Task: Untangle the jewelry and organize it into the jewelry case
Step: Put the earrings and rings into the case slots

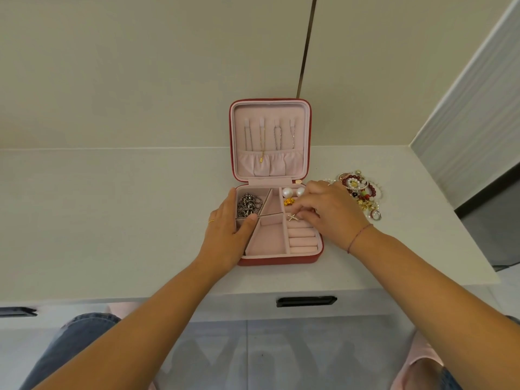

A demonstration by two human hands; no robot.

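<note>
A red jewelry case (278, 260) with pink lining lies open on the white counter, its lid (270, 139) upright with thin chains hanging on hooks. My left hand (228, 235) rests on the case's left edge, thumb on a divider. My right hand (329, 212) pinches a small cross-shaped ring (293, 217) at the top of the ring rolls (302, 240). A dark silver chain (248, 204) fills the back left compartment. Two pearls (293, 191) and a gold piece (289, 202) lie in the back right one. A tangled pile of bracelets and beads (361, 192) sits right of the case.
The counter (112, 220) ends at a wall behind and a striped panel (472, 122) on the right. A drawer with a black handle (306, 301) sits below the counter's front edge. My knees in jeans show at the bottom.
</note>
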